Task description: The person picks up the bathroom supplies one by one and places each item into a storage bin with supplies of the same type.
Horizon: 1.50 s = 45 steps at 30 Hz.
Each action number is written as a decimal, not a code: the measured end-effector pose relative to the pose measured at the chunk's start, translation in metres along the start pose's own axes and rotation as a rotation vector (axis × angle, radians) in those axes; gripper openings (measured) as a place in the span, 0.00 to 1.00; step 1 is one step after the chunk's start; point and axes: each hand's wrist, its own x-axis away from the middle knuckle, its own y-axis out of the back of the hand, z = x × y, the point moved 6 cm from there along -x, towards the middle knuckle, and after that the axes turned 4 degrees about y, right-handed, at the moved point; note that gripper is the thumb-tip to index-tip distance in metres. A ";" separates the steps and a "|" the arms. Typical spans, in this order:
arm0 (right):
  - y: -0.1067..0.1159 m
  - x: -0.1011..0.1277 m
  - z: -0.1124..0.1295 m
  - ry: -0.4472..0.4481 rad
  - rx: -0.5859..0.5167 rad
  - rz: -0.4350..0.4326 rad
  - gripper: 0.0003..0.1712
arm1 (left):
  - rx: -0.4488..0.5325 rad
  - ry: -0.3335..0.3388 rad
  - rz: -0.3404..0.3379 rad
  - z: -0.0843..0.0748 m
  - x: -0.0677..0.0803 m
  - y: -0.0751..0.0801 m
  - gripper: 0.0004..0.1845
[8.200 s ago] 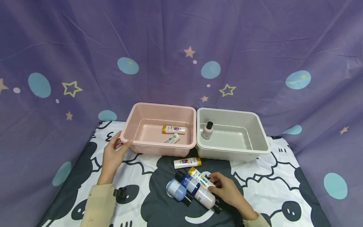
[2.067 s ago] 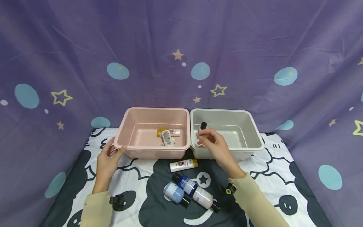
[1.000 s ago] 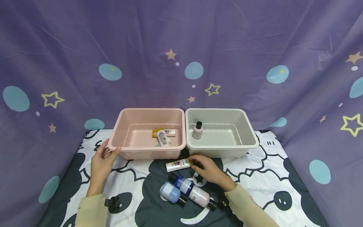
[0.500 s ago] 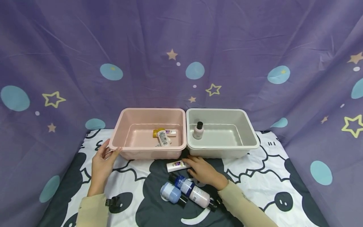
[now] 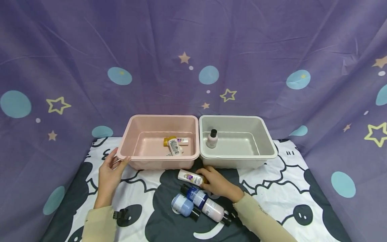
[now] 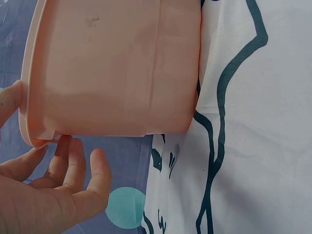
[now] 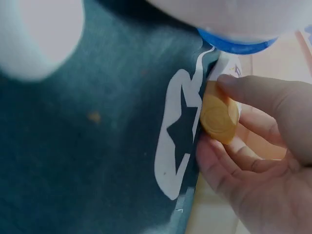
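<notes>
A cartoon-print cloth [image 5: 272,188] covers the counter under a purple starred backdrop [image 5: 193,50]. The pink bin [image 5: 142,161] is the landmark: it holds small tubes [image 5: 173,146], and the grey bin [image 5: 239,159] touches its right side, a small pink bottle [image 5: 212,139] upright inside. The left hand [image 5: 109,173] rests loosely spread at the pink bin's left front corner, thumb at the rim. Just in front of the pink bin, the right hand [image 5: 217,184] pinches the gold-capped white tube [image 5: 190,176], with three bottles [image 5: 196,205] lying nearer the person.

Head looks down, wide; 2 wrist close-ups.
</notes>
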 end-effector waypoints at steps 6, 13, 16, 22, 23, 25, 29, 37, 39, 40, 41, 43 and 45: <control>-0.002 0.000 -0.005 -0.033 -0.158 0.016 0.28 | -0.034 0.014 0.007 0.001 0.001 0.000 0.41; 0.003 0.007 -0.010 -0.109 -0.352 -0.054 0.26 | -0.029 0.017 0.014 0.001 0.001 0.000 0.42; 0.007 0.013 -0.014 -0.158 -0.462 -0.096 0.25 | -0.026 0.016 0.014 0.002 0.001 0.000 0.42; 0.010 0.026 -0.021 -0.279 -0.793 -0.170 0.25 | -0.032 0.012 0.016 0.000 0.001 -0.002 0.42; 0.011 0.027 -0.021 -0.291 -0.836 -0.184 0.25 | -0.033 0.012 0.017 0.000 0.001 -0.002 0.42; 0.012 0.031 -0.021 -0.312 -0.899 -0.206 0.25 | -0.034 0.013 0.019 0.000 0.001 -0.003 0.42; 0.016 0.038 -0.022 -0.316 -0.940 -0.261 0.24 | -0.029 0.020 0.023 0.000 0.001 -0.003 0.43; 0.037 0.054 -0.016 -0.343 -1.012 -0.303 0.25 | -0.028 0.025 0.021 0.000 0.000 -0.003 0.42; 0.043 0.057 -0.015 -0.348 -1.017 -0.317 0.25 | -0.028 0.024 0.020 0.000 0.000 -0.003 0.42; 0.046 0.059 -0.014 -0.348 -1.018 -0.324 0.25 | -0.028 0.024 0.018 0.000 0.000 -0.002 0.42; 0.050 0.060 -0.012 -0.348 -1.018 -0.330 0.25 | -0.026 0.023 0.017 0.000 0.000 -0.002 0.42; 0.056 0.062 -0.009 -0.342 -1.017 -0.344 0.25 | -0.024 0.021 0.013 0.000 0.000 -0.001 0.42; 0.063 0.062 -0.005 -0.339 -1.018 -0.357 0.24 | -0.025 0.020 0.010 0.000 0.000 -0.001 0.42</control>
